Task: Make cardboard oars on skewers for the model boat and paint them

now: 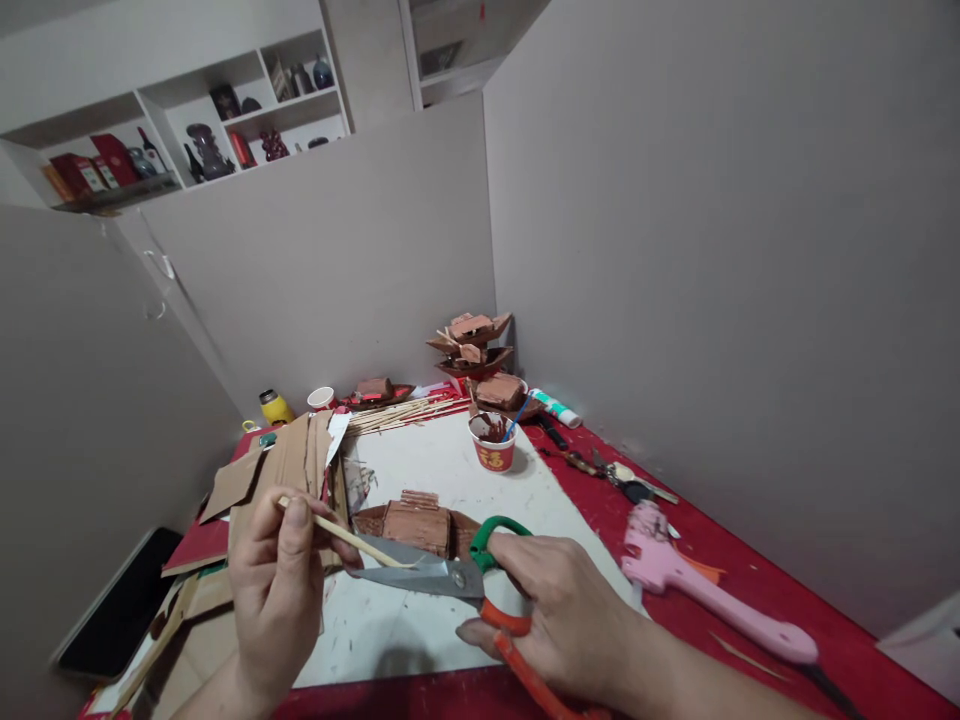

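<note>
Between thumb and fingers my left hand (281,575) pinches a thin wooden stick (337,531), which points to the right. My right hand (555,610) is closed round the handles of scissors (435,577) with one green and one orange handle. The blades are parted, and the stick's far end lies between them. Just behind the blades, a brown model boat (416,525) rests on a white board (397,625). Farther back on the board is a red paper cup (495,443) with brown paint and a blue stick inside.
Cardboard pieces (277,470) cover the left side, beside a black phone (120,600). Long sticks (405,412) and more model boats (471,345) are at the back. A pink glue gun (697,585) lies on the red surface at right, near a white-green tube (555,408).
</note>
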